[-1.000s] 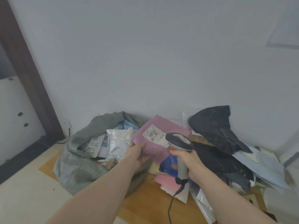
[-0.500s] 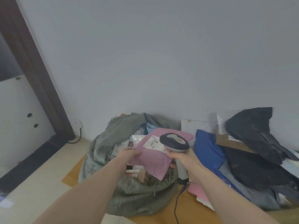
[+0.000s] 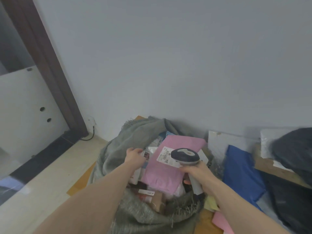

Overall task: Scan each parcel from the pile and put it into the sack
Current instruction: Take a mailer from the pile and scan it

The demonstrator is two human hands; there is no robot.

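While the right hand grips the handle of a grey and dark barcode scanner, the scanner's head sits right over the white shipping label on a pink parcel. That pink parcel is lying flat on top of the stuff already in the grey-green sack, just left of the right hand and pretty much between both hands, so it's in the sack's open mouth now. The left hand is just beside the parcel's left edge, fingers relaxed and spread a bit over a white parcel with a printed label, touching or nearly touching it; it isn't curled round anything as far as I can see. Below the hands, inside the sack, you can spot a small brown cardboard box and a few more labelled packets, kinda jumbled. Off to the right of the right hand is the pile: a blue parcel closest, then a big black bag further right, with white packets leaning against the wall behind them and a strip of brown cardboard poking out between. A bit of another pink packet shows under the right forearm. Everything sits on the floor, pale tiles with a cardboard sheet under the sack. Far left of the left hand there's a dark brown door frame and a black cable at the wall's base.
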